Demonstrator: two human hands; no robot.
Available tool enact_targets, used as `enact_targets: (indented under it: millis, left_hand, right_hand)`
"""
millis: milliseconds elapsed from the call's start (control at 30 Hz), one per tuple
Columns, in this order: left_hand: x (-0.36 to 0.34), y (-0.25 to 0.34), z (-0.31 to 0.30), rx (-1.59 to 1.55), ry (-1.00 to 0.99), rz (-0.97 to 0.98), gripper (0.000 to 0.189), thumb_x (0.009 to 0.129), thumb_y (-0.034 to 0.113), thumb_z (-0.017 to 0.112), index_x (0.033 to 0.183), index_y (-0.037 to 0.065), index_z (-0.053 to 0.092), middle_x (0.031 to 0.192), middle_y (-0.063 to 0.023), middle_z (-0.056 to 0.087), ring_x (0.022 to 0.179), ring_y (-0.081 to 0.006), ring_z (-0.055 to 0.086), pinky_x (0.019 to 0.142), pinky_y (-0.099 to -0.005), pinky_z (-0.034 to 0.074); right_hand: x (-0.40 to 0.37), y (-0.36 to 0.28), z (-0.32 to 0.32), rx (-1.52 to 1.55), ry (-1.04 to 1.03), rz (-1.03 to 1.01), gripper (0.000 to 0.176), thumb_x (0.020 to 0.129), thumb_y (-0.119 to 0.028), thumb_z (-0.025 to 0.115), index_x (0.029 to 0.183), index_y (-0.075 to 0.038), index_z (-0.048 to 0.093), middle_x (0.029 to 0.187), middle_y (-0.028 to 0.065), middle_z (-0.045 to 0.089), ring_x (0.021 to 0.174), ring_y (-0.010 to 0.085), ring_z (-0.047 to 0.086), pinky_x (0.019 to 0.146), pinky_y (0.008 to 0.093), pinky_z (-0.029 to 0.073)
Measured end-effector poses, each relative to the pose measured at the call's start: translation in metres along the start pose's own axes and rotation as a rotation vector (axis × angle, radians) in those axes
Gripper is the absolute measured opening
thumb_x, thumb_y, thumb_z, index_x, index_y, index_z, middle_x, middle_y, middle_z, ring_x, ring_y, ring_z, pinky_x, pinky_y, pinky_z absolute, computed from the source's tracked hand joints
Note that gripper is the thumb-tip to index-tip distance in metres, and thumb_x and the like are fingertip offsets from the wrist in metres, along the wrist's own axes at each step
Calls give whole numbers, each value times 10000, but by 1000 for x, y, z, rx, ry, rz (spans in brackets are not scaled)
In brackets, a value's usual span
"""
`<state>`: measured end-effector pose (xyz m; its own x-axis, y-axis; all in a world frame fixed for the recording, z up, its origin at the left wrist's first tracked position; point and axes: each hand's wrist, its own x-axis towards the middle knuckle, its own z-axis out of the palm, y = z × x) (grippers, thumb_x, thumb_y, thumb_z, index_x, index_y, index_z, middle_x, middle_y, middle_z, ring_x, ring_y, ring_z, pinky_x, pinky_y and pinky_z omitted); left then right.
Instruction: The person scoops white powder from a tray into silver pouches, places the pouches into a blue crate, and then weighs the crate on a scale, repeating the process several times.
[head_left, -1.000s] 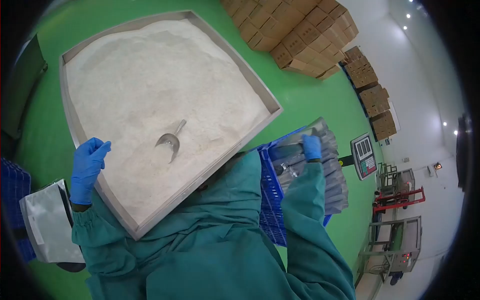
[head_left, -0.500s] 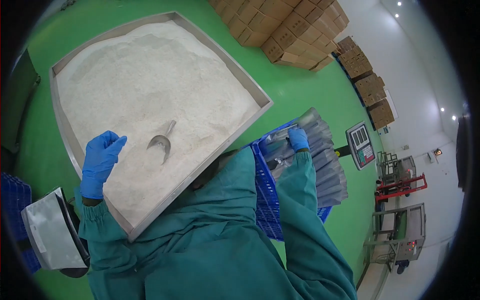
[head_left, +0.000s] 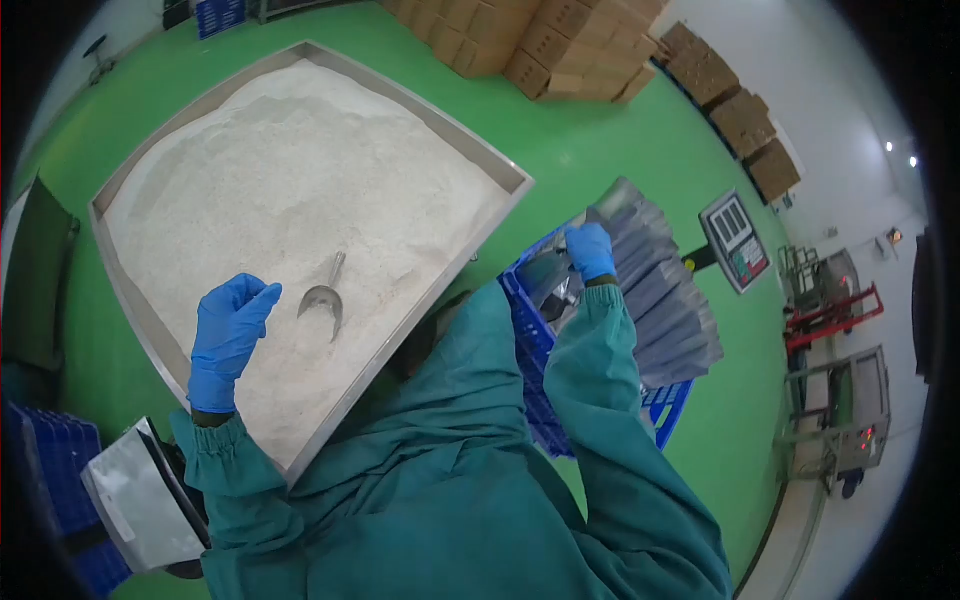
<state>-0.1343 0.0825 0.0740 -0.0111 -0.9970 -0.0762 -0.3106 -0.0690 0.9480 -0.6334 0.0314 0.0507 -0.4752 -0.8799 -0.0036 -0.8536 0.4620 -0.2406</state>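
Note:
My left hand, in a blue glove, is raised over the near left part of a metal tray of white powder. Its fingers are curled together with the thumb, and whether anything is between them is too small to tell. A metal scoop lies on the powder to its right. My right hand, also gloved, is closed at the upper end of a blue crate, against the grey plastic bags fanned out there; what its fingers grip is hidden.
A scale display stands right of the crate. Stacked cartons are at the back. At the lower left are another blue crate and a silvery flat-topped object. Machines and a red frame stand far right.
The view has shifted. My right hand has moved slightly up and its fingers now look closed at the bags' edge. My left hand keeps nearly the same pose over the tray.

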Motion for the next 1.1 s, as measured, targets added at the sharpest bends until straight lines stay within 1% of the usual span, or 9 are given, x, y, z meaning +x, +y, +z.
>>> enact_targets:
  millis: [200, 267, 333, 400, 433, 567, 700, 867, 1100]
  left_hand:
    - [18, 39, 77, -31, -168, 51, 154, 798, 170, 613, 757, 22, 602, 567, 22, 496, 474, -47, 438, 432, -203, 343]
    - [22, 40, 111, 19, -230, 108, 157, 801, 173, 610, 771, 18, 606, 585, 18, 512, 488, -51, 452, 447, -203, 359]
    - [22, 39, 143, 63, -285, 156, 162, 805, 175, 606, 784, 15, 611, 602, 14, 529, 502, -55, 466, 463, -203, 375]
    - [21, 40, 175, 68, -371, 122, 186, 828, 178, 580, 909, 14, 611, 714, -3, 568, 614, -60, 510, 565, -202, 423]
    - [24, 34, 198, 78, -381, 129, 186, 828, 178, 580, 909, 14, 611, 714, -3, 568, 614, -60, 510, 565, -202, 423]
    - [37, 27, 288, -160, -546, 330, 362, 890, 199, 469, 1211, 33, 462, 1167, -140, 517, 1091, -195, 486, 911, -307, 381]
    - [109, -41, 396, -514, -645, 296, 657, 910, 519, 221, 1336, 24, 284, 1357, -92, 341, 1249, -209, 312, 1041, -325, 225]
    - [143, -59, 458, -946, -463, -293, 754, 851, 633, 224, 1339, 63, 293, 1354, -95, 338, 1222, -237, 333, 1041, -333, 237]
    - [124, -47, 471, -905, -617, -135, 779, 837, 642, 253, 1330, 41, 293, 1318, -103, 389, 1198, -241, 363, 1013, -330, 288]
  right_hand:
    - [2, 30, 39, 43, 168, -40, 440, 817, -367, 429, 728, 16, 628, 680, 199, 608, 677, 312, 620, 665, 414, 481]
    - [-32, 33, 16, 773, -120, 22, 374, 835, -349, 451, 831, -11, 611, 611, 122, 577, 571, 241, 574, 559, 356, 469]
    - [-73, 73, -17, 1339, 97, 182, 251, 842, -246, 477, 971, -44, 551, 601, 37, 495, 523, 166, 494, 498, 274, 428]
    - [-112, 151, -48, 1436, 485, -103, 121, 832, -108, 424, 906, -60, 507, 660, 18, 457, 545, 122, 491, 502, 246, 426]
    - [-125, 195, -55, 1321, 728, -7, 174, 877, -165, 391, 729, -113, 467, 553, 1, 435, 537, 118, 455, 554, 232, 403]
    - [-180, 329, -48, 1402, 1141, 576, 305, 910, -353, 371, 815, -95, 502, 669, 32, 468, 684, 152, 487, 664, 297, 413]
    - [-200, 505, 49, 1656, 734, 448, 431, 907, -472, 312, 864, -90, 507, 760, 47, 495, 763, 176, 482, 716, 344, 398]
    - [-130, 469, 36, 1852, 661, 238, 398, 930, -339, 295, 1219, -93, 414, 1200, 85, 478, 1065, 223, 475, 933, 349, 368]
    - [-104, 553, 116, 1927, 771, 377, 432, 926, -353, 296, 1233, -83, 436, 1225, 70, 486, 1068, 227, 482, 935, 342, 377]
